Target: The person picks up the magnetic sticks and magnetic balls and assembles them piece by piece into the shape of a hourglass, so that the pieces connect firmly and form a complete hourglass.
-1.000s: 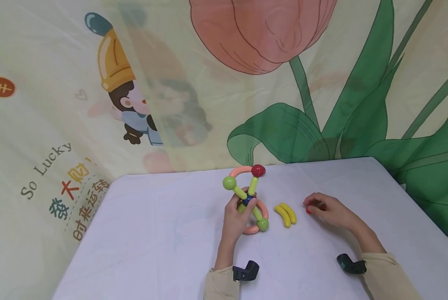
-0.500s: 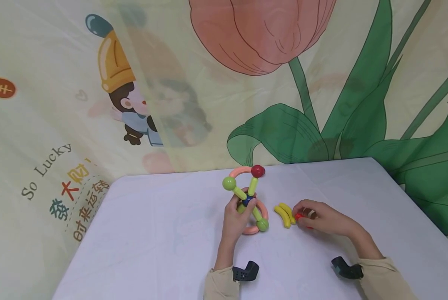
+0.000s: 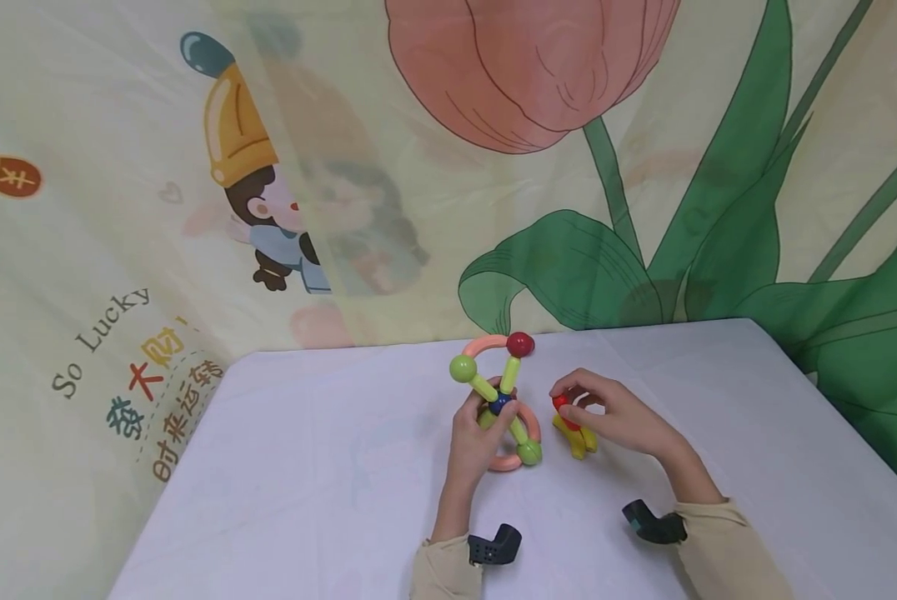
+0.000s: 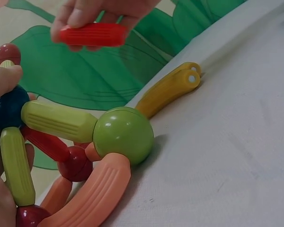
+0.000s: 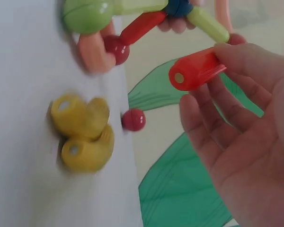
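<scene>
My left hand (image 3: pixel 474 437) grips a magnetic ball-and-rod structure (image 4: pixel 59 122) around its dark blue ball (image 3: pixel 501 404). Light green rods, a red rod and curved salmon rods join green and red balls in it. Between the thumb and fingers of my right hand (image 3: pixel 621 414) is a short red magnetic rod (image 5: pixel 196 70), its metal-tipped end exposed in the right wrist view. That hand is right of the structure, raised above two curved yellow rods (image 5: pixel 87 135) lying side by side on the table. In the head view the red rod overlaps their upper ends.
A loose red ball (image 5: pixel 134 119) lies on the white-covered table (image 3: pixel 306 483) beyond the yellow rods in the right wrist view. Behind the table's far edge hangs a printed curtain (image 3: pixel 418 233) with a tulip and leaves.
My right hand has moved left with the red rod, from right of the yellow rods to over them, and has lifted. My left hand keeps its grip on the structure, almost still.
</scene>
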`<state>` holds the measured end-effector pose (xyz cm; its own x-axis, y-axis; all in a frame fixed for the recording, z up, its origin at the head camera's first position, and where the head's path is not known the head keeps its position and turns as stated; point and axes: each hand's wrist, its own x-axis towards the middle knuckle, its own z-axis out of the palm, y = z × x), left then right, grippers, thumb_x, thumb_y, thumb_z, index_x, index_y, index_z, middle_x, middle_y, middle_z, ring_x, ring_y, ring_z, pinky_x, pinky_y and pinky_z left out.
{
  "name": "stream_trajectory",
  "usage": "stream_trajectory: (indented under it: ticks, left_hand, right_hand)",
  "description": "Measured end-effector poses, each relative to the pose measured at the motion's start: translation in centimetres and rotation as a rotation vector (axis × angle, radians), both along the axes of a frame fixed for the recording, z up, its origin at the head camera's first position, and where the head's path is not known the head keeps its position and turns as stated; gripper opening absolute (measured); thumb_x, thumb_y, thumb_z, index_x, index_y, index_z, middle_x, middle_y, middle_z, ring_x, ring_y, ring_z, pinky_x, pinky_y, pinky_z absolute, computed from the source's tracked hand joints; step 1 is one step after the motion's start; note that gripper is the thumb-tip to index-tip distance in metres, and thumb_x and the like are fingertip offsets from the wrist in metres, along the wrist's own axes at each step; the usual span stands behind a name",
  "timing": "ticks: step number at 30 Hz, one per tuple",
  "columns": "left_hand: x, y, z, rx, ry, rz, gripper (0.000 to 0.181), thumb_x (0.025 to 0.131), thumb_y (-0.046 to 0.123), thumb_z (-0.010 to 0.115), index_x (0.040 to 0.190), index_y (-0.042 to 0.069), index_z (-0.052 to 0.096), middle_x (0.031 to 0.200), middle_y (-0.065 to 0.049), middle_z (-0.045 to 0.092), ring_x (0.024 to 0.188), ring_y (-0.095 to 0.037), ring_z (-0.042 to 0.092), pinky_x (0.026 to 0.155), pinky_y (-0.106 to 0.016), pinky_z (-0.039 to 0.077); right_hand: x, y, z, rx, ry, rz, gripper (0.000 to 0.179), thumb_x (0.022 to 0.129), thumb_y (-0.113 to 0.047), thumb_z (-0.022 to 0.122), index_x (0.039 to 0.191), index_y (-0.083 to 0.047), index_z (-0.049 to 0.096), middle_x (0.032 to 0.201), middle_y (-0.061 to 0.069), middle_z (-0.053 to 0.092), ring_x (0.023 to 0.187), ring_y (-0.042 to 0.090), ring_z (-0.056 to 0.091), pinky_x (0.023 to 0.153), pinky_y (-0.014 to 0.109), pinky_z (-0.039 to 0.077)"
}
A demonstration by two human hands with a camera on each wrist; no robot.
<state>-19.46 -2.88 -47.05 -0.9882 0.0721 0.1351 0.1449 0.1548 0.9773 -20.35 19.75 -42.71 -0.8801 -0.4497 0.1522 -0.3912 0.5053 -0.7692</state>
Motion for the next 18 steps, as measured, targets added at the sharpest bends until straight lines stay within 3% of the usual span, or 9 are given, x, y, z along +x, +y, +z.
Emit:
stream_trajectory:
  ticks: [4,11,16,18]
  left_hand:
    - [0.0,-0.1,0.1,0.003,-0.023,-0.019,0.041,0.088,0.025,0.066,0.128,0.024,0.054,0.115,0.002,0.067,0.112,-0.014,0.057,0.101,-0.035,0.043]
    - [1.8,-0.6,3.6,-0.034,-0.029,-0.077,0.044,0.089,0.017,0.064,0.131,0.015,0.051,0.119,-0.007,0.065,0.117,-0.020,0.055,0.105,-0.041,0.040]
    - [1.7,-0.8,3.5,-0.027,-0.013,-0.089,0.042,0.090,0.017,0.064,0.130,0.014,0.051,0.118,-0.006,0.065,0.117,-0.020,0.055,0.104,-0.041,0.041]
    - [1.3,-0.8,2.7,-0.017,-0.012,-0.087,0.043,0.089,0.018,0.064,0.130,0.016,0.051,0.119,-0.005,0.065,0.117,-0.020,0.055,0.104,-0.042,0.041]
  right_hand:
    - [-0.2,-0.8,0.4,-0.047,0.013,-0.003,0.022,0.090,-0.021,0.065,0.111,-0.017,0.060,0.108,-0.004,0.062,0.101,0.014,0.058,0.089,0.031,0.050]
    - [-0.3,-1.7,0.6,-0.112,0.019,-0.010,0.023,0.089,-0.018,0.066,0.111,-0.016,0.059,0.108,-0.001,0.062,0.101,0.013,0.058,0.090,0.025,0.049]
    - [-0.3,-2.4,0.7,-0.138,0.019,-0.009,0.026,0.089,-0.017,0.066,0.113,-0.013,0.058,0.109,0.000,0.062,0.102,0.014,0.058,0.089,0.026,0.050]
    - [-0.3,-2.6,0.8,-0.147,0.016,-0.011,0.027,0.089,-0.016,0.065,0.114,-0.012,0.058,0.109,0.001,0.062,0.102,0.013,0.058,0.088,0.025,0.050]
